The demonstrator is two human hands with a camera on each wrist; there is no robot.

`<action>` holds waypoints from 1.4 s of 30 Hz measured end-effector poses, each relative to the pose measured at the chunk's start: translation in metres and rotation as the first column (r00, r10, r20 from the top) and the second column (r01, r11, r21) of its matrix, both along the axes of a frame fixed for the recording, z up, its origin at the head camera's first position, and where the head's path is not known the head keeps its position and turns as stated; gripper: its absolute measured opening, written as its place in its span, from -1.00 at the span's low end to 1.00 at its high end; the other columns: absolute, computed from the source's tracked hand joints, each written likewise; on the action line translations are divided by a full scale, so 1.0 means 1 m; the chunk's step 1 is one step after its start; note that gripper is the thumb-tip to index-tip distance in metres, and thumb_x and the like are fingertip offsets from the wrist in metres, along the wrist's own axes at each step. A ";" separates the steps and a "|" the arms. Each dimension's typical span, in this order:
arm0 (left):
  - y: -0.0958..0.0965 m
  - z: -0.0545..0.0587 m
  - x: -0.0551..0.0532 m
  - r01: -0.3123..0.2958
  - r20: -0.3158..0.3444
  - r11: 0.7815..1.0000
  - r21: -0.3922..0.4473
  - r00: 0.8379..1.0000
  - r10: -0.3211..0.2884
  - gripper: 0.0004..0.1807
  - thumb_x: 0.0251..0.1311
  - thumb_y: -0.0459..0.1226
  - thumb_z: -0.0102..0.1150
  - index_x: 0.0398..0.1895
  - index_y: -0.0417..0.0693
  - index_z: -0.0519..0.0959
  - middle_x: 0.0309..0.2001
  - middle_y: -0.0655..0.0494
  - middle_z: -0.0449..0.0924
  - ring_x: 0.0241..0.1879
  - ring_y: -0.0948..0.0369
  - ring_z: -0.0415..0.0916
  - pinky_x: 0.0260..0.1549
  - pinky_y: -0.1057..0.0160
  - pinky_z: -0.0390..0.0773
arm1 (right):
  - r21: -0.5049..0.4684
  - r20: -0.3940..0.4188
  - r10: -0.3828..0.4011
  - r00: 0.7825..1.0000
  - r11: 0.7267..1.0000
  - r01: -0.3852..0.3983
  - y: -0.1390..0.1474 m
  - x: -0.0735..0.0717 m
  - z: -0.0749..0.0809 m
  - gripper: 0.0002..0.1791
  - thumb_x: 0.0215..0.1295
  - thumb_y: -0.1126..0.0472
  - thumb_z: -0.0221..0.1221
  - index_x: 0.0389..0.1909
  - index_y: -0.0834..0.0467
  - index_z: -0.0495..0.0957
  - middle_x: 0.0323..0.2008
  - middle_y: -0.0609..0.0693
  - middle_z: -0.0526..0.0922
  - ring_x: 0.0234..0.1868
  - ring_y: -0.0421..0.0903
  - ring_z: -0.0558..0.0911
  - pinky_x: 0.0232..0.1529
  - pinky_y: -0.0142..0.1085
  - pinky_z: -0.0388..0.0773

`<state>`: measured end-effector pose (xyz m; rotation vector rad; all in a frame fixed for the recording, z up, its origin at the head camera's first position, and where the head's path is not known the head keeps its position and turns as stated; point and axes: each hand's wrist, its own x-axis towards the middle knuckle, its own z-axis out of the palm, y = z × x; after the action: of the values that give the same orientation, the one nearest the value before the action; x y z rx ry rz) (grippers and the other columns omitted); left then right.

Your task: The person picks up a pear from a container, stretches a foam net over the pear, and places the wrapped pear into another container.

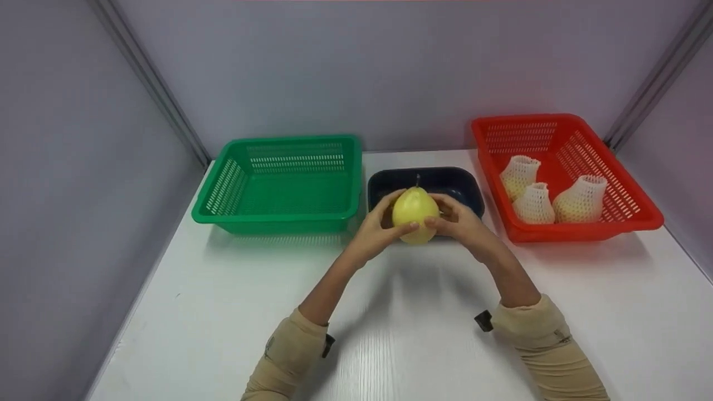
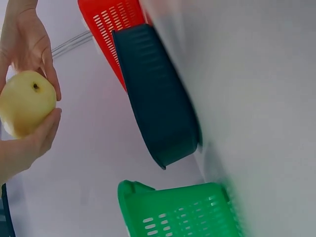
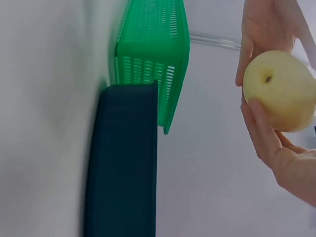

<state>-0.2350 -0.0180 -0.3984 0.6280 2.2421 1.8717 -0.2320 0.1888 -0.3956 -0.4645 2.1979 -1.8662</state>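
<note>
A yellow pear (image 1: 416,214) with a thin stem is held upright between my two hands, in front of and above the dark blue basin (image 1: 465,184). My left hand (image 1: 374,229) grips its left side, thumb across the front. On the other side my right hand (image 1: 465,225) holds it the same way. In both wrist views the underside of the pear (image 2: 27,103) shows, raised off the table, with fingers of both hands around it. The pear bears no foam net.
On the left stands a green basket (image 1: 278,218) with nothing visible in it. A red basket (image 1: 579,231) at the right holds pears in white foam nets (image 1: 581,200). All stand on a white table (image 1: 250,312) before a grey partition (image 1: 390,72).
</note>
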 end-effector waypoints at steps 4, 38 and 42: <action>0.002 -0.007 0.001 0.055 0.075 0.998 0.000 0.996 -0.055 -0.26 0.11 -0.12 0.25 0.34 0.00 0.18 0.09 0.09 0.36 0.00 0.19 0.35 -0.09 0.25 0.45 | 0.021 0.018 0.025 1.000 0.999 -0.026 0.011 0.003 -0.005 -0.38 0.24 0.08 0.16 0.28 0.13 0.20 0.19 0.05 0.32 0.13 0.02 0.38 0.05 -0.12 0.39; 0.022 -0.058 -0.009 0.301 0.082 0.902 -0.309 0.954 -0.290 -0.24 -0.01 -0.20 0.37 0.26 -0.19 0.24 0.07 0.06 0.39 0.02 0.22 0.36 -0.11 0.38 0.42 | 0.377 0.005 0.258 0.966 0.894 -0.241 0.044 0.010 -0.048 -0.28 0.16 0.09 0.25 0.26 0.28 0.19 0.16 0.20 0.31 0.15 0.17 0.33 0.04 -0.06 0.39; 0.023 -0.062 -0.011 0.306 0.077 0.870 -0.386 0.951 -0.301 -0.21 -0.05 -0.19 0.39 0.26 -0.22 0.25 0.06 0.05 0.40 -0.02 0.25 0.37 -0.13 0.38 0.41 | 0.399 -0.031 0.300 0.953 0.878 -0.264 0.042 0.007 -0.056 -0.27 0.15 0.13 0.26 0.26 0.32 0.17 0.17 0.23 0.30 0.13 0.17 0.35 0.01 -0.07 0.41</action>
<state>-0.2462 0.0046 -0.4605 0.8303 2.2558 1.2253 -0.2250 0.2306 -0.4516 -0.7535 2.3318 -1.2389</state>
